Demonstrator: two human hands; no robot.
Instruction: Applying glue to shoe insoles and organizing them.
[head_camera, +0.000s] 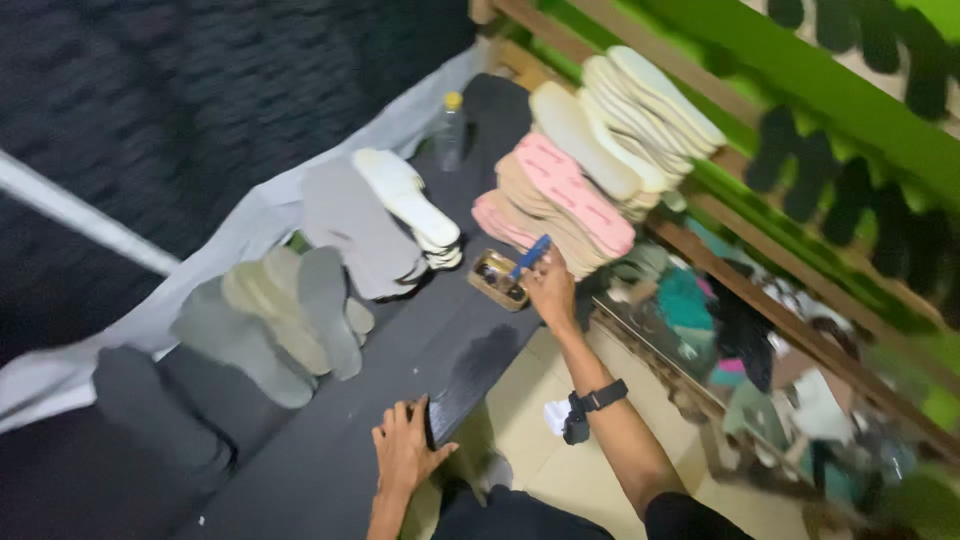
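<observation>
Right hand (550, 290) fingers pinch shut around a blue-handled brush (531, 255), its tip over the small open tin (498, 279) near the dark workbench's (400, 350) right edge. The brush looks light and stiff, best gripped mid-handle. Left hand (403, 448) lies flat, fingers spread, on the bench's near edge. Pink insoles (560, 195) are stacked just behind.

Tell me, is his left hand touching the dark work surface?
Touching. The head view shows the left hand pressed flat on the dark work surface, fingers spread at its edge.
</observation>
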